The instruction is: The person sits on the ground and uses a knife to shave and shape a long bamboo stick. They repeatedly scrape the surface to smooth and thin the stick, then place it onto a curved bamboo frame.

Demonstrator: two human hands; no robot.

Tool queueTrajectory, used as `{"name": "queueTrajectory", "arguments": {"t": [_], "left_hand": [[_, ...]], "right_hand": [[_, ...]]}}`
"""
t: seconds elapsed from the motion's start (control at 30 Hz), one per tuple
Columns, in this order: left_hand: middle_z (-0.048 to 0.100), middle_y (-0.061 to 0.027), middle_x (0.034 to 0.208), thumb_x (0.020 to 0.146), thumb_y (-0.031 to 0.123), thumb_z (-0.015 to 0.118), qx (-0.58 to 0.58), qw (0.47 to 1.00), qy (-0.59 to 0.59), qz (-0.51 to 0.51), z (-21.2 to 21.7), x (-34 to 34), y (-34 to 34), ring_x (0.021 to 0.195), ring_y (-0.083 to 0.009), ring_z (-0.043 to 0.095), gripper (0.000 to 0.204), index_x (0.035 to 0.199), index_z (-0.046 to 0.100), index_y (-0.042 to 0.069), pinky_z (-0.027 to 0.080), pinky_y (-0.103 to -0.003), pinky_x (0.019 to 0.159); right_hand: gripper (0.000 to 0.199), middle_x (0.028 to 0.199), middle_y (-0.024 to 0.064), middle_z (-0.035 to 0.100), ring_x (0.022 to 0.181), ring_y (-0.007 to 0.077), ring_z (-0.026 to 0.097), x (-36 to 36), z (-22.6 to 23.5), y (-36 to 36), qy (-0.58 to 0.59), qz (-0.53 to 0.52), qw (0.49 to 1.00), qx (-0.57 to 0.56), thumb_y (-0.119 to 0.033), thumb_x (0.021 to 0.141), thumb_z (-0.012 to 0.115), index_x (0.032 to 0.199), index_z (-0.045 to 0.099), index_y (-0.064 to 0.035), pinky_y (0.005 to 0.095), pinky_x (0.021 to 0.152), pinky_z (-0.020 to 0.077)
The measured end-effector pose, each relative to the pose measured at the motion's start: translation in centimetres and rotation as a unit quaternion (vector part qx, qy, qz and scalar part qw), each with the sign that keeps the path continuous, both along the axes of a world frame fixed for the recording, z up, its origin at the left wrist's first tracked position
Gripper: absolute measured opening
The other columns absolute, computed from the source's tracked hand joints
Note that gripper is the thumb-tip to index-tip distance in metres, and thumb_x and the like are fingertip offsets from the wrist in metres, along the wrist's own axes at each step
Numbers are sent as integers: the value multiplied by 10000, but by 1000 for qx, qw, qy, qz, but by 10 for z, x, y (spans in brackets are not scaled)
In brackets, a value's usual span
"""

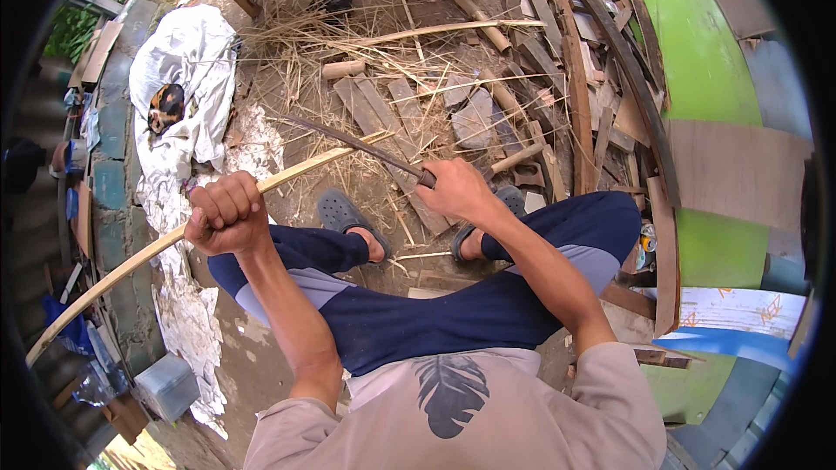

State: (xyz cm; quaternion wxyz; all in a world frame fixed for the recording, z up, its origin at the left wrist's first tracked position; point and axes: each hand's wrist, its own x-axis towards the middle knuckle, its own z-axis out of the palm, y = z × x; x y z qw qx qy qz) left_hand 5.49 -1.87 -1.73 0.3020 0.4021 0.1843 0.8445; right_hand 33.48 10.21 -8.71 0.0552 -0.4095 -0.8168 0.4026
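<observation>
My left hand (231, 213) is closed in a fist round a long pale strip of split bamboo (104, 287), which runs from the far left rim up toward the middle. In my right hand (457, 187) is the dark handle of a long knife (366, 146). Its narrow, dark blade points away to the left and crosses the strip near the strip's far end. Whether blade and strip touch there, I cannot tell. Both hands are above my spread knees, and my feet in grey clogs (344, 213) rest on the ground.
Shavings and thin strips (348, 43) litter the dirt floor ahead, with flat boards (374, 109) and a broken stone slab (473, 117). Scrap wood (575, 87) is heaped at the right beside a green panel (714, 61). A black-and-orange cat (165, 109) lies on a white cloth (187, 43).
</observation>
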Motion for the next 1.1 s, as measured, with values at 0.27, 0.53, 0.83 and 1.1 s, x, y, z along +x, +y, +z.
{"name": "queueTrajectory", "arguments": {"t": [0.27,0.53,0.83,1.1], "left_hand": [[302,34,410,872,262,491,-4,999,35,-6,-2,7,5,336,-98,268,333,583,356,165,365,-273,374],[290,43,411,864,245,486,-22,998,59,-1,1,14,8,329,-93,253,328,581,339,166,352,-275,366],[288,44,414,869,236,483,-25,999,7,39,-1,7,2,341,-92,239,327,585,336,167,325,-270,372],[296,40,424,881,253,479,6,1000,16,21,1,-15,-11,356,-84,220,335,587,341,168,286,-269,384]], "right_hand": [[263,743,226,666,742,413,661,-7,9,-4,-31,35,999,-28,-282,787,657,825,665,-21,484,713,530],[267,720,231,651,720,432,644,-8,-7,-11,-1,24,999,-48,-281,778,656,832,669,-20,481,689,520],[329,869,251,692,857,423,675,-8,-24,2,-89,1,994,-65,-311,781,662,921,711,-17,492,804,534],[342,945,265,697,918,426,676,19,-60,34,-204,-36,978,-38,-272,776,629,964,720,-1,489,844,535]]}}
